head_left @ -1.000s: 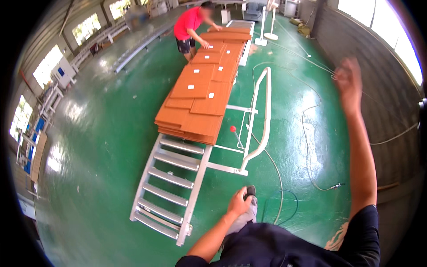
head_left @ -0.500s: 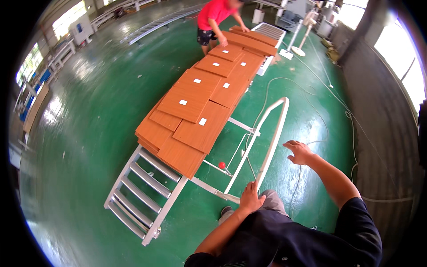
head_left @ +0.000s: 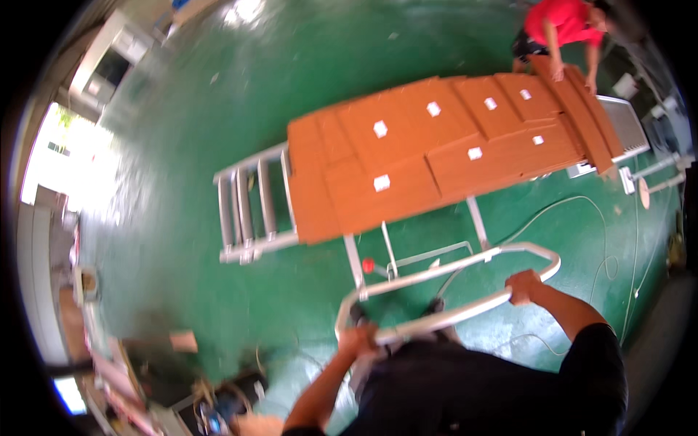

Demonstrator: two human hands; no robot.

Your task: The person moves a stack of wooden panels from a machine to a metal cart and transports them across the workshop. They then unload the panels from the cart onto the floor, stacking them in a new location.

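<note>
While both forearms come up from the lower edge of the view, the left hand (head_left: 358, 338) is curled shut around the near rail of a white tubular metal frame (head_left: 465, 263), close to its rounded left corner, with the elbow bent and the forearm slanting up from lower left. The right hand (head_left: 525, 285) is also wrapped closed on the same frame, further along toward its rounded right end, with the wrist cocked and the forearm running down and to the right into a black sleeve (head_left: 596, 363). Between the two hands the tube runs as a long loop, tilted in the view so its right end sits higher than its left. This frame stands on the green floor (head_left: 196, 131) just in front of the person and joins by white struts to a roller conveyor (head_left: 251, 207), whose bare rollers show at its left end. On the conveyor lie overlapping flat brown cardboard sheets (head_left: 436, 152), each with a small white label, reaching away to the upper right. At that far end another person in a red shirt (head_left: 560, 22) leans over the sheets with both hands on them. Thin cables (head_left: 582, 211) trail across the floor to the right of the frame.
</note>
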